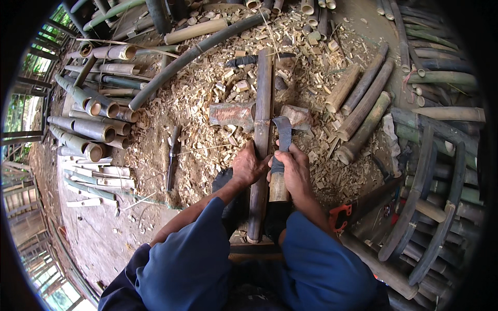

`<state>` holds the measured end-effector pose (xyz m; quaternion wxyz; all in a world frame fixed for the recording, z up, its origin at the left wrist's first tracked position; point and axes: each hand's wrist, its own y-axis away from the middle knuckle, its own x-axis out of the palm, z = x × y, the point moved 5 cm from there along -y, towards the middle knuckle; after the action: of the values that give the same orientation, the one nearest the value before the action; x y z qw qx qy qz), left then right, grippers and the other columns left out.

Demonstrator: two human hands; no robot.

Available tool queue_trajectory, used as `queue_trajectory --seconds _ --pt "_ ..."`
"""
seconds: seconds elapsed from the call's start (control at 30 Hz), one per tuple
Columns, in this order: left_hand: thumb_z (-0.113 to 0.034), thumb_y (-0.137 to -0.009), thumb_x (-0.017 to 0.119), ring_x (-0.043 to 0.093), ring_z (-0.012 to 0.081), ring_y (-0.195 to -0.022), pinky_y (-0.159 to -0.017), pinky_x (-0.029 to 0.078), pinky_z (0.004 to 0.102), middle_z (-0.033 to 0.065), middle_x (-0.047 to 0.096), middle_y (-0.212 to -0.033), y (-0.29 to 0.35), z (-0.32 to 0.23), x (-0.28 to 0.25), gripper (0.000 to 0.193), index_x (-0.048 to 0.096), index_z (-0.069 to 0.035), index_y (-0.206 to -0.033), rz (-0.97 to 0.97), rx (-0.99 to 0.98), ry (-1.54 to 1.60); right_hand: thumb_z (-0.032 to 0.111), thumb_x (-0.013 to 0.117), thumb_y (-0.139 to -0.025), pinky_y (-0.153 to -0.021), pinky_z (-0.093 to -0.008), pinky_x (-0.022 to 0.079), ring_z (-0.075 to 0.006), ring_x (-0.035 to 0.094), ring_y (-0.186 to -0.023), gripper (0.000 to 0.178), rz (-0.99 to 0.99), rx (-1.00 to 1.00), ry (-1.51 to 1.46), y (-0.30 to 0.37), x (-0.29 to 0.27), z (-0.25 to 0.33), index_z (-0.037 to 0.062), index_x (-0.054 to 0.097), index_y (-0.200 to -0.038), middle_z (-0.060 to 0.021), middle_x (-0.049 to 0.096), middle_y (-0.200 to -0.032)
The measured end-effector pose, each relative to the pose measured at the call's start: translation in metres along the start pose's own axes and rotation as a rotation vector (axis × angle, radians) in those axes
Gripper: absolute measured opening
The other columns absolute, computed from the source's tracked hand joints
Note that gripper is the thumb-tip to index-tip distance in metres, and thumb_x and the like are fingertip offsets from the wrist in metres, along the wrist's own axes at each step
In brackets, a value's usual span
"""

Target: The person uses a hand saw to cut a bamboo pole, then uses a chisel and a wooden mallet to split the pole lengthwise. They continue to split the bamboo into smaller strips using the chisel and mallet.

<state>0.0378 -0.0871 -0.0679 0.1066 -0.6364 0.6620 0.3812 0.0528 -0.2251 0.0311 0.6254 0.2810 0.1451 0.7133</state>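
A long dark bamboo pole [263, 93] runs away from me between my knees, lying across a reddish-brown log [231, 114]. My left hand [249, 165] is closed around the pole near its middle, with its fingertips close to the knife. My right hand [294, 170] grips a billhook [281, 132] just right of the pole. Its dark curved blade points away from me, its hooked tip close to the pole's right side. Part of the wrapped grip is hidden by my fingers, and the pale wooden handle end [279, 187] sticks out toward me.
Wood chips [202, 78] cover the ground. A chisel-like tool [173, 158] lies left, and a dark wrapped tool [241, 61] lies beyond the log. Cut bamboo pieces [109, 129] are piled left, with more [358, 83] at right. An orange-handled saw [340, 217] and bamboo frame [423, 192] stand near right.
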Motion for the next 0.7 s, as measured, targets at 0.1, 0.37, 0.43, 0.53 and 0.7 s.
queue_trajectory --seconds 0.1,0.37,0.43,0.53,0.7 --pt "-0.06 -0.083 0.076 0.068 0.0458 -0.097 -0.083 0.055 0.0526 0.0295 0.067 -0.101 0.001 -0.002 0.002 0.074 0.05 0.004 -0.108 0.006 0.007 -0.051 0.015 0.062 -0.092 -0.045 -0.0337 0.053 -0.0174 0.059 -0.051 0.02 -0.018 -0.047 0.032 -0.003 -0.001 -0.001 0.0009 0.059 -0.105 -0.0082 0.061 -0.074" --pt "-0.05 -0.081 0.078 0.07 0.0436 -0.094 -0.082 0.055 0.0517 0.0269 0.069 -0.098 -0.004 0.0 0.002 0.066 0.052 0.003 -0.109 -0.023 -0.022 -0.023 0.019 0.066 -0.092 -0.055 -0.0326 0.056 -0.0151 0.064 -0.069 0.025 0.011 -0.264 0.347 -0.024 -0.015 -0.005 -0.0008 0.062 -0.105 -0.01 0.063 -0.081" --pt "-0.05 -0.081 0.079 0.07 0.0429 -0.094 -0.083 0.055 0.0513 0.0262 0.069 -0.098 -0.006 -0.001 0.005 0.065 0.052 0.003 -0.109 -0.036 -0.01 -0.025 0.02 0.067 -0.092 -0.054 -0.0329 0.056 -0.0169 0.067 -0.071 0.025 -0.017 -0.596 0.599 -0.043 -0.017 0.005 -0.0009 0.061 -0.104 -0.0116 0.064 -0.082" --pt "-0.05 -0.08 0.079 0.069 0.0433 -0.094 -0.083 0.055 0.0508 0.0255 0.07 -0.097 -0.005 0.0 -0.001 0.062 0.059 0.002 -0.105 -0.057 -0.036 0.032 0.028 0.069 -0.089 -0.046 -0.0358 0.054 -0.0255 0.069 -0.059 0.063 -0.025 -0.246 0.308 -0.087 -0.004 0.029 -0.0127 0.054 -0.134 -0.0221 0.07 -0.101" --pt "-0.053 -0.081 0.081 0.068 0.043 -0.096 -0.086 0.054 0.0502 0.0266 0.069 -0.097 -0.001 0.002 -0.005 0.067 0.057 0.004 -0.107 -0.015 0.034 -0.02 0.023 0.066 -0.088 -0.05 -0.0348 0.058 -0.0224 0.07 -0.078 0.042 0.048 -0.189 0.513 -0.07 -0.022 0.013 -0.0068 0.063 -0.117 -0.0138 0.068 -0.088"
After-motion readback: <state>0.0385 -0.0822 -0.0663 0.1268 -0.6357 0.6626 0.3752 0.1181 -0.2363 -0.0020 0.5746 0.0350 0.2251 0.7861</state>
